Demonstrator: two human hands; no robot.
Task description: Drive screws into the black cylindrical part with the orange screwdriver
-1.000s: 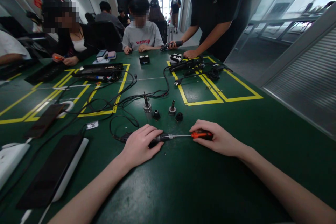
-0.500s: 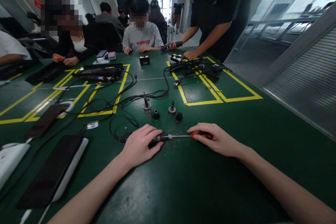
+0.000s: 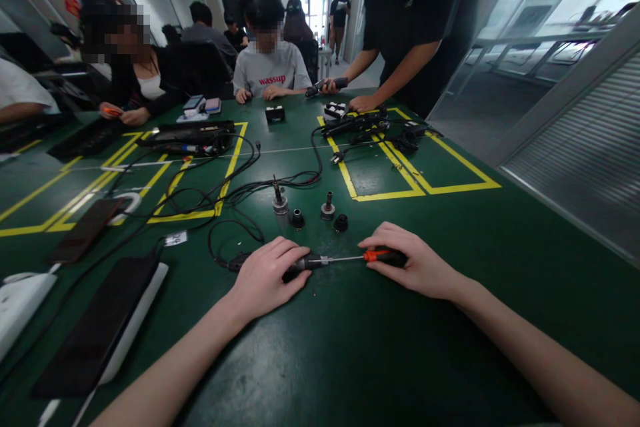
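Note:
My left hand point(image 3: 273, 270) is wrapped over a black corded tool handle point(image 3: 299, 268), which lies sideways on the green table. Its bared end points right. A screwdriver point(image 3: 373, 256) with an orange-and-black grip is held in my right hand point(image 3: 413, 260), thumb below and fingers above. The thin shaft runs left, level with the table, and reaches into the bared end of the handle; where its tip sits exactly is too small to tell. Just beyond my hands stand a metal nozzle piece point(image 3: 280, 205), a smaller one point(image 3: 328, 208), and two black collars point(image 3: 297, 219), point(image 3: 341, 223).
Phones point(image 3: 97, 327), a white power strip point(image 3: 25, 307) and tangled black cables point(image 3: 240, 193) lie to the left. Farther off are a black tray point(image 3: 193, 133) and a pile of black tools point(image 3: 355, 123). Several people are around the table; one standing person's hand point(image 3: 330, 85) holds a dark tool.
My right fingers have shifted and arched on the screwdriver's grip, which looks turned and shows more orange. My left hand and the handle have stayed in place.

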